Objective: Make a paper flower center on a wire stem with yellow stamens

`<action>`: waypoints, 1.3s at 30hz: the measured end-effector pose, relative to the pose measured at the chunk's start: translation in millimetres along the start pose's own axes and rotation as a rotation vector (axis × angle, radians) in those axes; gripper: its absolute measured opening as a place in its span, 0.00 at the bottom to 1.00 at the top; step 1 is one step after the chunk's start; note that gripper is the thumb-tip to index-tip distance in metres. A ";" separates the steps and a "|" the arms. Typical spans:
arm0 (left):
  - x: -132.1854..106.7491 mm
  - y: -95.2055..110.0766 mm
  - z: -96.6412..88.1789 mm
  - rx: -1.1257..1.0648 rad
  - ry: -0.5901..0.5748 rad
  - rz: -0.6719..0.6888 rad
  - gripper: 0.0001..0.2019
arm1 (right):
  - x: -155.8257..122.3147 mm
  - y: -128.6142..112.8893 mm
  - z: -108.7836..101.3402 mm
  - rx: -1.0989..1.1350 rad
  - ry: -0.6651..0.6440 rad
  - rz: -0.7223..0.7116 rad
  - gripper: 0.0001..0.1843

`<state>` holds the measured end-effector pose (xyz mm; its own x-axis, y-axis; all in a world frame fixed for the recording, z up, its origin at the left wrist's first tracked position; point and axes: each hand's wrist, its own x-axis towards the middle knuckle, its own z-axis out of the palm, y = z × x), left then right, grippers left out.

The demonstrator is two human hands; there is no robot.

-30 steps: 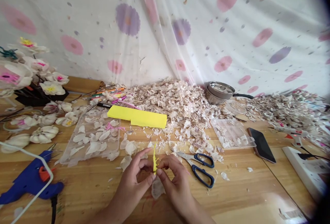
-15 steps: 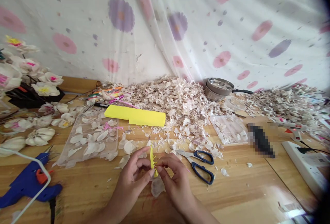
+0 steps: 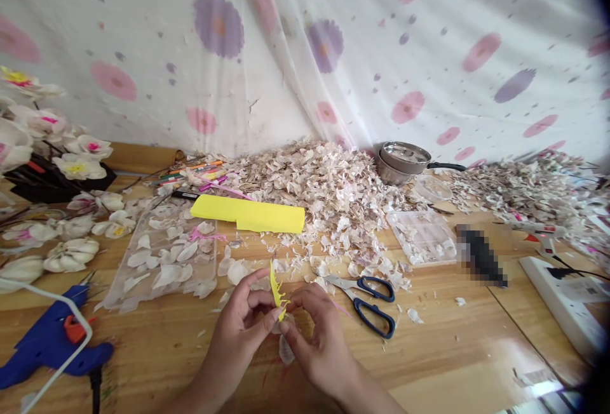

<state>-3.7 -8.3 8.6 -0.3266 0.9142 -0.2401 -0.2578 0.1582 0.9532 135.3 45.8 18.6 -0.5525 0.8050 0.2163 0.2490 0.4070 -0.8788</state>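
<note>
Strip (image 3: 275, 287), yellow, fringed, one: held above the table (image 3: 429, 350), left of the scissors (image 3: 355, 293). Long axis steep, upper end leaning a little further from the scissors; fringe turned toward them. The strip's body rose up and away from the fingertips, its lower end lying between the two hands.

Left hand (image 3: 241, 319): the nearer to the strip's long body; set on the side away from the scissors. Palm turned inward, forefinger arched behind the strip; thumb and finger clamped on the lower part.

Right hand (image 3: 317, 331): between strip and scissors, fingers curled, knuckles up, thumb reaching in from below. Thumb and forefinger pinched at the strip's lower end.

Petal (image 3: 286, 350), pale, one: beneath the fingertips, left of the scissors, partly covered.

Pink piece (image 3: 342, 308), thin: just beside the right hand, near the scissors; whether held could not be told.

Sheet (image 3: 257, 214), yellow: beyond the scissors, to their left.
</note>
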 end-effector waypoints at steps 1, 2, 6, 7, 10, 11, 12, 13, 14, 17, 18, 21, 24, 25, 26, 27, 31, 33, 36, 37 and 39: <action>-0.2 -0.5 -0.3 0.018 0.006 0.012 0.31 | -0.3 -0.1 0.0 -0.012 0.004 -0.001 0.03; -0.4 -1.1 -0.7 0.038 0.009 0.025 0.31 | -0.6 0.1 0.0 -0.020 0.013 -0.001 0.05; -0.2 -2.9 -2.4 0.126 -0.014 0.056 0.30 | -1.5 3.6 0.8 0.016 0.062 -0.003 0.06; -0.1 -3.1 -2.5 0.144 -0.019 0.060 0.29 | -1.5 4.7 1.1 0.038 0.067 0.001 0.05; -0.2 -3.6 -2.2 0.171 -0.033 0.070 0.29 | -0.7 7.1 2.0 0.084 0.074 0.038 0.04; -0.4 -3.8 -2.0 0.168 -0.033 0.072 0.29 | -0.2 7.6 2.3 0.088 0.073 0.054 0.04; -0.6 -4.1 -1.8 0.161 -0.031 0.070 0.29 | 0.4 8.1 2.5 0.086 0.072 0.069 0.06; -0.8 -4.5 -1.6 0.145 -0.026 0.067 0.29 | 0.9 8.4 2.8 0.081 0.070 0.081 0.07; -0.8 -4.9 -1.5 0.120 -0.019 0.060 0.29 | 1.3 8.8 3.2 0.073 0.068 0.089 0.09; 0.4 -5.5 -1.6 0.024 0.004 0.021 0.30 | 1.9 10.4 4.7 0.045 0.066 0.109 0.12; 1.3 -5.2 -1.7 -0.007 0.009 0.007 0.31 | 1.9 11.0 5.3 0.040 0.065 0.118 0.12; 3.9 -1.8 -1.0 -0.071 0.011 -0.021 0.32 | 1.4 12.1 7.0 0.045 0.055 0.136 0.13; 3.9 4.2 1.4 -0.087 0.019 -0.042 0.32 | 1.2 11.6 7.9 0.065 0.036 0.123 0.12; 3.3 6.0 2.2 -0.085 0.022 -0.049 0.32 | 1.2 11.1 8.0 0.068 0.030 0.115 0.12; 2.6 7.4 2.9 -0.083 0.025 -0.054 0.32 | 1.2 10.4 8.0 0.069 0.023 0.110 0.12; 2.0 8.3 3.3 -0.078 0.024 -0.055 0.32 | 1.2 9.6 8.0 0.070 0.015 0.107 0.11; 1.3 7.2 1.8 -0.017 0.007 -0.018 0.33 | -0.2 7.0 7.2 0.079 -0.010 0.111 0.09; 1.8 4.9 0.1 0.031 0.005 0.016 0.32 | -1.0 7.0 6.7 0.072 0.000 0.106 0.08; 1.8 1.2 -1.7 0.077 -0.009 0.059 0.31 | -0.5 10.0 6.8 0.119 0.030 0.107 0.09; 1.5 0.2 -2.0 0.087 -0.020 0.066 0.31 | 0.3 11.6 7.2 0.162 0.041 0.118 0.09; 0.4 -1.1 -1.9 0.105 -0.042 0.064 0.30 | 2.5 15.3 8.3 0.281 0.054 0.173 0.09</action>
<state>-5.2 -8.8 7.1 -0.3003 0.9381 -0.1725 -0.1406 0.1354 0.9808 131.1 50.4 2.1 -0.4766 0.8764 0.0693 0.1020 0.1334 -0.9858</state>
